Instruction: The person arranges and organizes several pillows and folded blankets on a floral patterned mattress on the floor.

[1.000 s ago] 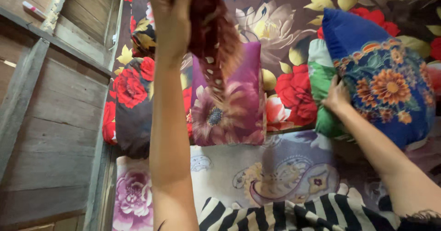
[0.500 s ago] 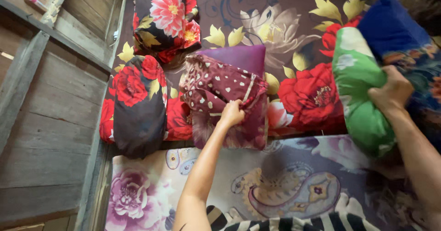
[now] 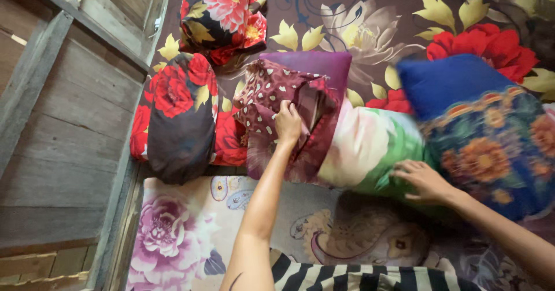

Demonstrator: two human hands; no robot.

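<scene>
Maroon spotted cloth (image 3: 272, 97) sits gripped in your left hand (image 3: 287, 123); your right hand (image 3: 425, 180) lies spread, fingers released, on the green pillow (image 3: 376, 152).

The folded cloth (image 3: 277, 103) is maroon with cream spots. Under it lies a purple pillow (image 3: 312, 71) with a floral print. The next pillow (image 3: 376, 149) is pale pink and green, and the one beside it (image 3: 480, 129) is deep blue with orange flowers. A dark bolster (image 3: 179, 123) carries red roses. The bedsheet (image 3: 370, 19) is brown with red and cream blooms and yellow leaves.
</scene>
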